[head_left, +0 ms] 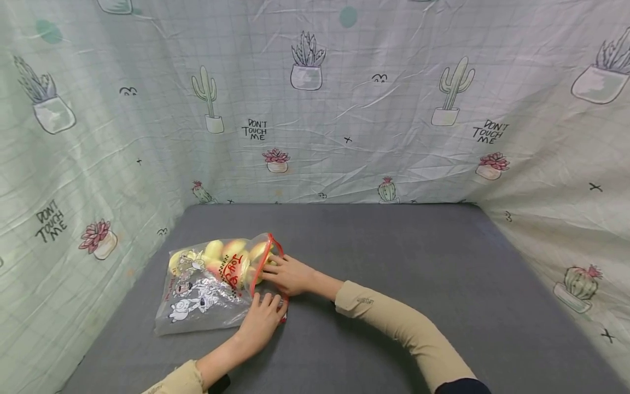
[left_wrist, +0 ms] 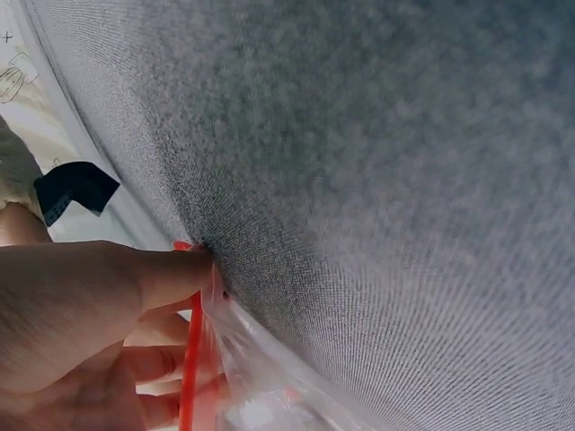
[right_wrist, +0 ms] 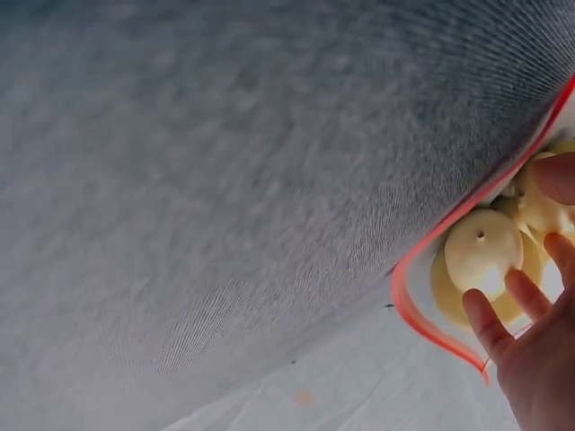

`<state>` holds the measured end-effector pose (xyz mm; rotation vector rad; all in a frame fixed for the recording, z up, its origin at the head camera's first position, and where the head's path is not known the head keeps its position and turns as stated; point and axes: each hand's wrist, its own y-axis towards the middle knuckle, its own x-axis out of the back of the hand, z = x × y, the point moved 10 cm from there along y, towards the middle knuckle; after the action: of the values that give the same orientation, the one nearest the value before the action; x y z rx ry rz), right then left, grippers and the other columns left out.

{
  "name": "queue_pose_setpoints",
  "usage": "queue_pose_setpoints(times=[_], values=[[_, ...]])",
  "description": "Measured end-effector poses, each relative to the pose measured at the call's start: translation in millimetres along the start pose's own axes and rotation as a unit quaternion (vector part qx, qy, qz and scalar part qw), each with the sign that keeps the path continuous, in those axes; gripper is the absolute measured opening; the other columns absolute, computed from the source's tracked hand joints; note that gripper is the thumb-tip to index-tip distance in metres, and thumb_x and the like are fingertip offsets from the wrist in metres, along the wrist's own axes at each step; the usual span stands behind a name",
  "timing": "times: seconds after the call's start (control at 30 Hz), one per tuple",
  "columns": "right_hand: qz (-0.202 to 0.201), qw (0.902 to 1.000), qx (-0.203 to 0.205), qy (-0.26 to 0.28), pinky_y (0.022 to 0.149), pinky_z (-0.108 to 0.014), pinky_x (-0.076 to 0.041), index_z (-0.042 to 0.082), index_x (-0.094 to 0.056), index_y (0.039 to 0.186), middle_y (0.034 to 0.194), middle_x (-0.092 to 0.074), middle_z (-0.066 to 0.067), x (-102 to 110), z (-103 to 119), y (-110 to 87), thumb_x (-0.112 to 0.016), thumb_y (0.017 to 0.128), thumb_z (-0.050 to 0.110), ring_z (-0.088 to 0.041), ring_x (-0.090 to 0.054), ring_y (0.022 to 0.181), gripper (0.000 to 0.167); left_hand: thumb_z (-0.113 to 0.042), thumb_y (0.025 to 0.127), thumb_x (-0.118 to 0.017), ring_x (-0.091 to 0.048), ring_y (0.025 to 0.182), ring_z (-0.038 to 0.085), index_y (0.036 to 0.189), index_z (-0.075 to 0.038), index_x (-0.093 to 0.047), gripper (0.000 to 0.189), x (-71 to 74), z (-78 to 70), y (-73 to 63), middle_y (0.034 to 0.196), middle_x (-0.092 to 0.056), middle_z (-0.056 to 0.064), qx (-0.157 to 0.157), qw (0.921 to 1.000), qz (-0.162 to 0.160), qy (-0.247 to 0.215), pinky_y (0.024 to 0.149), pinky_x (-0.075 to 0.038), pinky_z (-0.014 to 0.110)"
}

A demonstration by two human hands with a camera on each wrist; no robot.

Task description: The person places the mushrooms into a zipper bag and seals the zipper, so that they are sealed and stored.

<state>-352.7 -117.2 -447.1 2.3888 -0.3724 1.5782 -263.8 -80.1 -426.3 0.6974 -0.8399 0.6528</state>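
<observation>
A clear plastic bag (head_left: 197,323) with a red-edged mouth and printed cartoon figures lies on its side at the left of the table. Inside it are several rounded yellow fruits (head_left: 214,250), some with a pink blush. My left hand (head_left: 263,317) pinches the near side of the mouth; in the left wrist view the thumb presses on the red edge (left_wrist: 190,359). My right hand (head_left: 293,275) reaches into the mouth from the right. In the right wrist view its spread fingers (right_wrist: 490,328) are at a pale yellow fruit (right_wrist: 483,251), and they do not close round it.
A dark grey cloth covers the table (head_left: 394,262). Pale curtains (head_left: 344,109) printed with potted cacti stand along the back and both sides. The bag's closed end points toward the left curtain.
</observation>
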Motion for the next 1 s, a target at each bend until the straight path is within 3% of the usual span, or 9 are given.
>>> queue_pose_setpoints(times=[0.2, 0.37, 0.7, 1.0], values=[[0.003, 0.9995, 0.017, 0.028, 0.089, -0.034, -0.041, 0.023, -0.031, 0.139, 0.143, -0.034, 0.004, 0, -2, -9.5, -0.043, 0.091, 0.023, -0.016, -0.031, 0.131, 0.050, -0.028, 0.074, -0.063, -0.047, 0.081, 0.019, 0.099, -0.021, -0.067, 0.026, -5.5, 1.5, 0.0, 0.086, -0.052, 0.002, 0.001, 0.9997, 0.012, -0.023, 0.074, -0.036, 0.041], [-0.002, 0.9995, 0.026, 0.019, 0.085, -0.034, -0.042, 0.026, -0.030, 0.139, 0.144, -0.031, 0.006, 1, -3, -15.0, -0.044, 0.090, 0.023, -0.018, -0.030, 0.132, 0.051, -0.026, 0.075, -0.061, -0.048, 0.082, 0.020, 0.099, -0.021, -0.067, 0.025, -6.8, 2.0, 0.1, 0.086, -0.053, 0.002, 0.002, 0.9995, 0.015, -0.026, 0.074, -0.036, 0.042], [-0.001, 0.9996, 0.027, 0.008, 0.083, -0.034, -0.043, 0.027, -0.029, 0.140, 0.144, -0.031, 0.008, -2, -2, -15.3, -0.046, 0.090, 0.026, -0.020, -0.029, 0.133, 0.053, -0.028, 0.072, -0.064, -0.047, 0.081, 0.020, 0.098, -0.020, -0.066, 0.027, -5.8, 0.8, -0.2, 0.086, -0.052, 0.002, -0.004, 0.9996, 0.002, -0.026, 0.074, -0.036, 0.043], [0.006, 0.9995, 0.026, 0.018, 0.083, -0.034, -0.045, 0.029, -0.024, 0.141, 0.147, -0.025, 0.009, -3, 0, -11.6, -0.043, 0.092, 0.027, -0.026, -0.028, 0.132, 0.053, -0.033, 0.071, -0.066, -0.048, 0.085, 0.021, 0.100, -0.020, -0.066, 0.032, -8.9, 2.3, 1.0, 0.091, -0.053, 0.003, -0.014, 0.9992, 0.015, -0.036, 0.078, -0.037, 0.045]])
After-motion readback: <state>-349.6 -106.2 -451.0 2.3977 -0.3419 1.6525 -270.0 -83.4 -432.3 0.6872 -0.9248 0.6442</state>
